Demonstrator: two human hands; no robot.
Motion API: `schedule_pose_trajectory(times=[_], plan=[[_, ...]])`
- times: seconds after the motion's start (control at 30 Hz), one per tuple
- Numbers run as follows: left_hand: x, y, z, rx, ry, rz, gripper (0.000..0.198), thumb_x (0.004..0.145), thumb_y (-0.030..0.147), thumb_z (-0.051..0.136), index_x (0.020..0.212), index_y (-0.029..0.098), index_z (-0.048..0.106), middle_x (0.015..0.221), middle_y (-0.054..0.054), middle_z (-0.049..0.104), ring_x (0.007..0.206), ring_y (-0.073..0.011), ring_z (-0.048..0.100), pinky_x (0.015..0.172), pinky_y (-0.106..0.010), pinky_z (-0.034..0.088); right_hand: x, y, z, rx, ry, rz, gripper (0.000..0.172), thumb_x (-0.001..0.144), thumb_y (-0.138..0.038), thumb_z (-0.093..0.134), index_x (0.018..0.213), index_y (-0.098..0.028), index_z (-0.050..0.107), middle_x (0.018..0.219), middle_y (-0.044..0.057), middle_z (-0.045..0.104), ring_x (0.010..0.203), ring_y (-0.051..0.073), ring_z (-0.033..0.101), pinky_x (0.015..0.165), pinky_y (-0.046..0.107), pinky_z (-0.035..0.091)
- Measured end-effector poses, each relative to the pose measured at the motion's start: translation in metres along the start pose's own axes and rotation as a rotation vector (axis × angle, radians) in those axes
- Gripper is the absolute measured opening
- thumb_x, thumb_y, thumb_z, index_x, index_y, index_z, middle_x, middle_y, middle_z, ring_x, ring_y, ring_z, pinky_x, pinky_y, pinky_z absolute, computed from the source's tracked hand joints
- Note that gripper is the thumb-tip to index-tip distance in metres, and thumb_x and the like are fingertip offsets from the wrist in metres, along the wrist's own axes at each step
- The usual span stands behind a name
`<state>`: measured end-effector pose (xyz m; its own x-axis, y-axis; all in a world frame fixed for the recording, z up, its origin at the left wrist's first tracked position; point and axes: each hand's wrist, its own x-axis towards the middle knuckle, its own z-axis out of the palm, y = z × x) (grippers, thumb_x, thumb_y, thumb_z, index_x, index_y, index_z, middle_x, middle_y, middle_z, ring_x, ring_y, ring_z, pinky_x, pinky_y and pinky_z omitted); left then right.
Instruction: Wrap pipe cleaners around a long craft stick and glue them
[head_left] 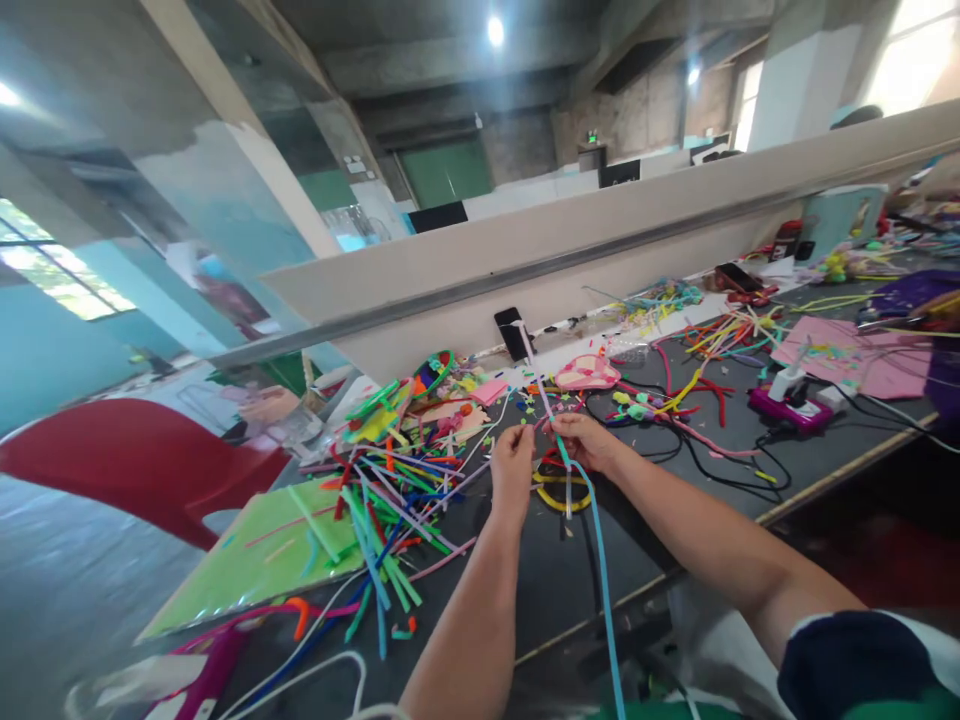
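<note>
Now, from the head view, the person's right hand point(587, 440) is pinching a long, thin, pale lilac fuzzy stem point(537, 375), finger and thumb closing on it over the dark grey worktop point(551, 600). It is pointing up and away, while a bright blue fuzzy stem point(602, 550) is trailing from beside that grip towards the worker's lap. Close by, the left hand point(512, 465) is curling its fingers together; whether anything is sitting between them, I cannot tell. Both hands are working near each other, probably because such floppy stems are needing support close to the pinch. Just below, a curved yellow loop point(562, 505) is lying within easy reach. Leftward, a heap of multicoloured fuzzy stems point(382, 510) is spreading partly over a flat, shiny green packet point(255, 560), presumably staying handy for picking. Beyond, a black rectangular phone point(510, 338) is leaning against a low beige partition point(435, 270), perhaps for keeping its screen facing the seat.
</note>
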<state>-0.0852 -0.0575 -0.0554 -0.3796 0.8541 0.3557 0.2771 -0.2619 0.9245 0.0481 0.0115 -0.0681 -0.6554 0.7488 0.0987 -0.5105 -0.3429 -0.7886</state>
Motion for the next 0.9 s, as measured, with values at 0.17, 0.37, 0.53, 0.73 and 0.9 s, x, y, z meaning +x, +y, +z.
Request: schedule_pose_trajectory(times=[0.17,0.37,0.53,0.73,0.9], plan=[[0.009,-0.005,-0.006,-0.329,0.193,-0.053,0.03,0.078,0.04,0.058,0.098,0.017,0.057,0.072,0.002,0.054,0.052,-0.0063,0.046,0.047,-0.018,0.033,-0.004,0.009,0.005,-0.064,-0.081,0.025,0.027,0.064,-0.032,0.077,0.08,-0.011,0.069,0.057,-0.002,0.058,0.039,0.002,0.032,0.039,0.016,0.026],[0.015,-0.006,-0.013,-0.441,0.264,-0.042,0.028,0.079,0.039,0.056,0.096,0.017,0.055,0.072,0.003,0.051,0.052,-0.0055,0.047,0.047,-0.018,0.035,-0.011,0.012,0.011,-0.107,-0.149,0.028,0.026,0.068,-0.032,0.074,0.082,-0.012,0.068,0.056,-0.003,0.057,0.038,0.002,0.029,0.036,0.016,0.019],[0.015,0.001,-0.019,-0.516,0.306,0.013,0.028,0.08,0.04,0.057,0.094,0.016,0.056,0.072,0.003,0.051,0.05,-0.005,0.047,0.045,-0.017,0.034,-0.012,0.014,0.015,-0.136,-0.141,0.051,0.026,0.067,-0.033,0.074,0.08,-0.012,0.067,0.057,-0.002,0.059,0.038,0.002,0.03,0.036,0.016,0.02],[0.013,0.012,-0.02,-0.57,0.29,0.084,0.031,0.083,0.044,0.053,0.097,0.016,0.058,0.077,-0.001,0.055,0.051,-0.0066,0.048,0.046,-0.019,0.037,-0.011,0.016,0.014,-0.136,-0.157,0.099,0.026,0.066,-0.033,0.075,0.08,-0.012,0.068,0.053,-0.002,0.056,0.037,0.002,0.028,0.036,0.015,0.017],[0.007,0.021,-0.016,-0.529,0.287,0.084,0.032,0.083,0.046,0.052,0.094,0.017,0.06,0.078,-0.002,0.058,0.053,-0.0083,0.05,0.046,-0.021,0.039,-0.012,0.012,0.015,-0.133,-0.162,0.127,0.025,0.066,-0.032,0.076,0.08,-0.013,0.069,0.054,-0.003,0.055,0.038,0.002,0.028,0.035,0.016,0.017]])
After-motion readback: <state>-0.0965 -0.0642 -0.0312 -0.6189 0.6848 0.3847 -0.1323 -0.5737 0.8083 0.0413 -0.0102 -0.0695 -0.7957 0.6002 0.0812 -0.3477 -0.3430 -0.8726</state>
